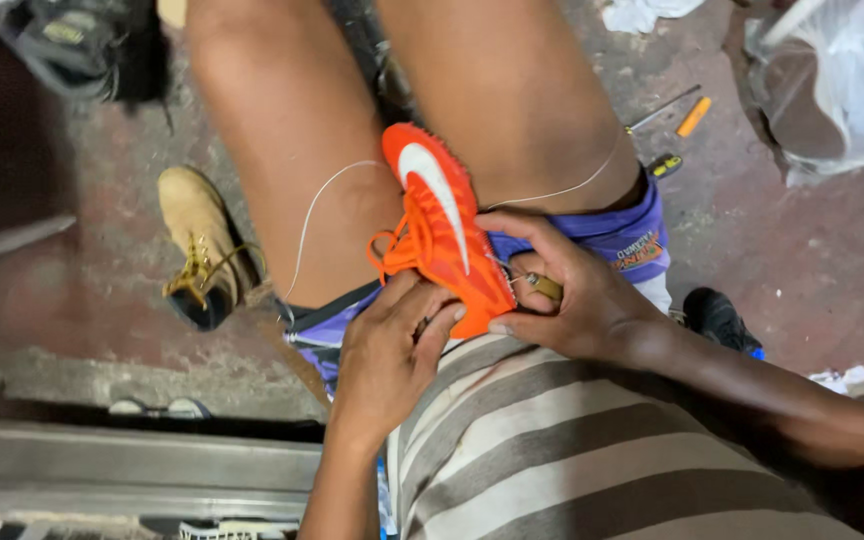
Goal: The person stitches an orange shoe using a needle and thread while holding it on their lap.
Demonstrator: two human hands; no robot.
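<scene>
1. Centrally in the frame, an orange sports shoe [439, 225] with a white curved mark lies clamped between the person's bare thighs, toe toward the top of the frame.
2. At lower centre, the left hand [389, 352] is closed on the near end of the shoe, fingers curled against its edge and pressing it steady.
3. Right of centre, the right hand [562, 290] is wrapped narrowly around a small wooden-handled tool [546, 288], its tip at the shoe's side; a pale thread [304, 225] loops away over the thigh at left.
4. Likely the shoe is light, with a soft, pliable upper and a stiffer sole, so the firmest hold seems to be along the sole edge.
5. Partly hidden are the tool's point, the stitch itself and the shoe's near end, all covered by fingers.
6. Elsewhere, a tan boot [197, 245] stands on the floor at left, and an orange-handled tool [693, 116] lies at upper right.
</scene>
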